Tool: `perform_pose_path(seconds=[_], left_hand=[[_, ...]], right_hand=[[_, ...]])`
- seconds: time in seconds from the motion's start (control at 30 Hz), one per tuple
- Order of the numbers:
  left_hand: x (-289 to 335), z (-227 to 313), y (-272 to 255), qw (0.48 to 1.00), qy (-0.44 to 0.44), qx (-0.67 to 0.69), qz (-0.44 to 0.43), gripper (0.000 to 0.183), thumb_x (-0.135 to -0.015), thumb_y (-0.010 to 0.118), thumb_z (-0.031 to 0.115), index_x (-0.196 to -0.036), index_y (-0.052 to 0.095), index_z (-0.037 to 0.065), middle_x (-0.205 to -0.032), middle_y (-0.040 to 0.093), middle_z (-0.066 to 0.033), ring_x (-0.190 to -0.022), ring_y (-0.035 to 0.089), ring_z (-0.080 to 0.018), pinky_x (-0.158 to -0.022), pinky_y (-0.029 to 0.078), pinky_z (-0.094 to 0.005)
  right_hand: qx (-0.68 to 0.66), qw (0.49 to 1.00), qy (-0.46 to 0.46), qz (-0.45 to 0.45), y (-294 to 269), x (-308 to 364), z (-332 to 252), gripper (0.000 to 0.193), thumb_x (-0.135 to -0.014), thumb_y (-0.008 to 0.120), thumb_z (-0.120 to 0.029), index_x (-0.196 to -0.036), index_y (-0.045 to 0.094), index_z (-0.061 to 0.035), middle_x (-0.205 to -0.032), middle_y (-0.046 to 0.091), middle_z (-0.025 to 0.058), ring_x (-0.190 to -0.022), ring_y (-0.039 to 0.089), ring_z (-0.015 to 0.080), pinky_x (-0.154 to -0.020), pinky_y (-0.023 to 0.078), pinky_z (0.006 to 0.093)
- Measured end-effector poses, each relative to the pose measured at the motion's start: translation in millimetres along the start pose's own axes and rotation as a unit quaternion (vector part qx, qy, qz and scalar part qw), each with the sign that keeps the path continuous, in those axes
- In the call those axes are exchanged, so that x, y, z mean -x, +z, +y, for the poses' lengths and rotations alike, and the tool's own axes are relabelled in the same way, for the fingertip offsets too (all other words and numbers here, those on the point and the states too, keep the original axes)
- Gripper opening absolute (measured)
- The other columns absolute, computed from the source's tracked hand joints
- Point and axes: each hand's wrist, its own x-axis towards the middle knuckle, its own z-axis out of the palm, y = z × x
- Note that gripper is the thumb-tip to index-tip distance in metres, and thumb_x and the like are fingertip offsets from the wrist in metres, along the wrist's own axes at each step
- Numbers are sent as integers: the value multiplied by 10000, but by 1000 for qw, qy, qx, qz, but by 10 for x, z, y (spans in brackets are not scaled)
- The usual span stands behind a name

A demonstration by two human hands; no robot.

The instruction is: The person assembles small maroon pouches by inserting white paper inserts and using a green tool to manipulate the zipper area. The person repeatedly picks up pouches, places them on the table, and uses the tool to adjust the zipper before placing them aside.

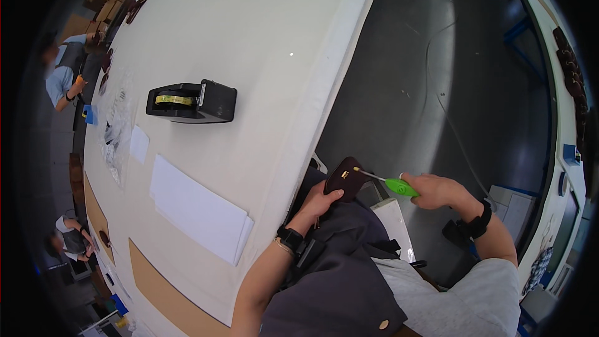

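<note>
Over my lap, my left hand [324, 201] grips a small dark burgundy leather wallet [347, 181] by its near edge, thumb on top. A little gold-coloured emblem shows on the wallet's face. My right hand [430, 191] is closed around the bright green handle of a green-handled tool [401, 187]. Its thin metal shaft points left and ends in a small yellow tip at the wallet's upper surface. Whether the tip touches the leather I cannot tell. A dark apron [349, 262] covers my lap below the hands.
To my left runs a long white table [268, 75] with a black tape dispenser [215, 101], white paper sheets [199, 206], brown board [168, 287] and clear plastic [118, 131]. Co-workers [68, 68] are at its far side. A white box [394, 228] stands beside my lap.
</note>
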Motion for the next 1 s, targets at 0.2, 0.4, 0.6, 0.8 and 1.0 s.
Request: perform_pose_path(seconds=[0.2, 0.4, 0.6, 0.8, 1.0], left_hand=[[69, 374, -32, 988, -151, 10, -26, 347, -876, 665, 216, -1156, 576, 32, -714, 544, 34, -458, 339, -34, -399, 270, -221], [92, 319, -33, 990, -136, -6, -20, 399, -839, 678, 211, -1150, 593, -24, -991, 649, -100, -884, 574, -169, -797, 433, -303], [111, 181, -71, 997, -19, -76, 12, 440, -846, 672, 214, -1199, 563, -24, -1052, 665, -144, -959, 626, -216, -872, 472, -326], [446, 948, 4, 990, 77, -98, -66, 395, -880, 587, -6, -1267, 543, 55, -1195, 593, -88, -1057, 592, -231, -916, 467, -298], [484, 1018, 28, 959, 239, -123, -92, 668, -783, 626, -84, -1392, 406, 82, -1353, 450, -129, -1227, 486, -266, -1007, 422, -328]], right_hand=[[25, 997, 9, -66, 37, 180, 89, 455, -781, 559, -84, -1213, 422, -36, -1018, 617, 246, -998, 599, 401, -821, 475, 475], [0, 1000, 26, -11, 160, 181, 279, 472, -778, 590, -113, -1215, 426, -42, -988, 629, 245, -978, 607, 402, -819, 474, 466], [-43, 999, -31, 13, 90, 179, 251, 432, -794, 625, -144, -1177, 457, -34, -933, 642, 211, -909, 635, 357, -769, 482, 425], [-523, 848, 8, 85, 135, -189, 431, 476, -845, 669, -278, -1190, 489, -4, -812, 595, 84, -691, 583, 147, -651, 480, 286], [-515, 842, -133, 90, 299, -441, 170, 525, -798, 731, -215, -1232, 512, -16, -890, 566, 59, -754, 558, 131, -695, 481, 290]])
